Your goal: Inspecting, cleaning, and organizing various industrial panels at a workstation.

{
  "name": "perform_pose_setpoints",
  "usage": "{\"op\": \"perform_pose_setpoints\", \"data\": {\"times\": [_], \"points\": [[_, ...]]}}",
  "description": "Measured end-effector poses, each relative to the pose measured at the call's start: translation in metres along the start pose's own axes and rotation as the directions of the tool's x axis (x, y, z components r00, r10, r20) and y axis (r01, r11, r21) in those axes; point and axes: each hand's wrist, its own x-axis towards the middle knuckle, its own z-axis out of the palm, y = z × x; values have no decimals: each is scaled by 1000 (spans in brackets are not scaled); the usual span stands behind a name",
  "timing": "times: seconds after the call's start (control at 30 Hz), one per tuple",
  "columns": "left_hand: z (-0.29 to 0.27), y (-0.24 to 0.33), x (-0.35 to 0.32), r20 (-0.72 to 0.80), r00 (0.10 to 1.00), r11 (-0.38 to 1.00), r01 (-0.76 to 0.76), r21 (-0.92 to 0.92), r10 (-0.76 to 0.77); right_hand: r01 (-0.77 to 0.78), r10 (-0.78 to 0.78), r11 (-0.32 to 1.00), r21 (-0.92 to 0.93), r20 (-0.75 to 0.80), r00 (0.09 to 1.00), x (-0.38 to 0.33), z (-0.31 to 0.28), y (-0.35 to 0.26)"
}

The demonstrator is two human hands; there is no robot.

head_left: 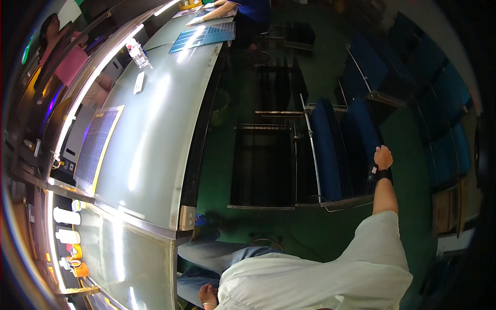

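Note:
My right arm reaches out to the right over a metal rack (pixel 310 139) of upright dark blue panels (pixel 329 150). At the rack's right end, my right hand (pixel 383 157) is closed against the edge of the outermost blue panel (pixel 363 124). Its fingertips are hidden, so what it grips cannot be made out. A dark band is around that wrist. Down by my lap, beside my jeans, rests my left hand (pixel 208 295), its fingers curled and nothing showing in them.
A long glass-topped bench (pixel 155 129) runs along the left, holding a clear bottle (pixel 137 53), a yellow-edged panel (pixel 98 147) and a gridded blue panel (pixel 203 37). A co-worker's arm (pixel 212 14) reaches over its far end. White containers (pixel 67 217) line the left shelf. More racked panels (pixel 442 124) stand right.

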Motion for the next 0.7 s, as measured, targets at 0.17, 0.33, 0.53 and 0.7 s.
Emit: {"op": "perform_pose_setpoints", "data": {"times": [0.17, 0.33, 0.53, 0.7], "points": [[4, -32, 26, 87, 962, 956, -242, -167, 259, 84, -87, 995, -44, -81, 993, 19, -103, -12], [12, -42, 37, 115, 991, 958, -34, -286, 70, 1, -7, 1000, -22, -279, 960, 22, -235, -14], [14, -38, 46, 172, 985, 884, 69, -463, 14, 112, 149, 237, 965, -150, 977, -26, -284, -54], [6, -42, 38, 159, 985, 823, 38, -567, 64, -464, -717, -309, 830, 117, 688, -118, -221, -175]]}}
